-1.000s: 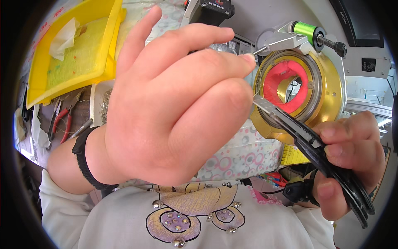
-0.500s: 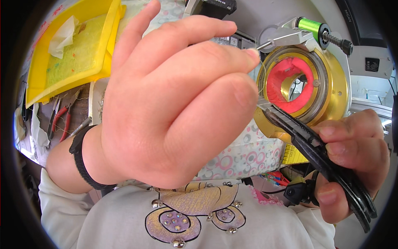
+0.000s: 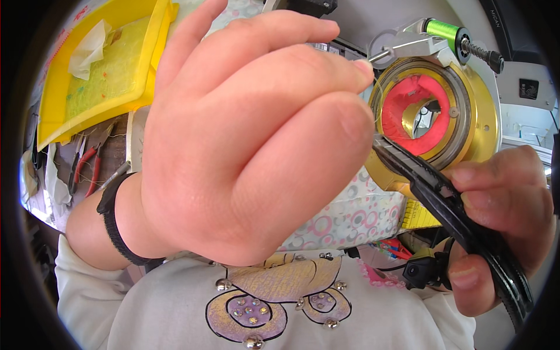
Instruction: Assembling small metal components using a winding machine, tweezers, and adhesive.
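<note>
My left hand (image 3: 256, 140) is raised in the middle, thumb and index finger pinched together. What lies between those fingertips is hidden behind the hand. The index fingertip is beside a slim metal rod (image 3: 380, 55), and a fine thread (image 3: 377, 90) runs just below. My right hand (image 3: 504, 210) grips a long black two-armed tool (image 3: 434, 181) with a narrow metal tip; its exact kind I cannot make out. That tip is close to my left thumb, in front of a gold metal ring (image 3: 481, 116) lined with a pink-red band (image 3: 429, 134).
A bright green thread spool (image 3: 441, 32) with a spring sits above the ring. At left are a yellow tray (image 3: 149, 64) holding a crumpled white piece, and red-handled pliers (image 3: 86, 163). A small black camera-like device (image 3: 423, 271) is near my right wrist.
The ring and spool appear slightly farther right. My left fingertips have shifted a little up and right, still pinched. The black tool's rear ends look closer together.
</note>
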